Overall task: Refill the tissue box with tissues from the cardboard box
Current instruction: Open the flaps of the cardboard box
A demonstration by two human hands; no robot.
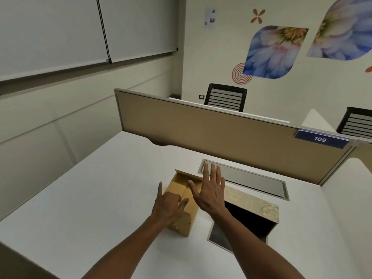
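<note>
1. I see the small brown cardboard box (184, 206) on the white table (96, 198), toward the far edge, with its flaps up.
2. My left hand (168, 206) rests on the box's near top, fingers loose, gripping nothing.
3. My right hand (210, 190) hovers flat and spread above the flaps, empty.
4. The gold patterned tissue box (253, 206) stands just right of it, its dark interior exposed.
5. I judge the cardboard light and stiff; hold its side walls. No tissues visible; they should be soft, so pinch the stack.
</note>
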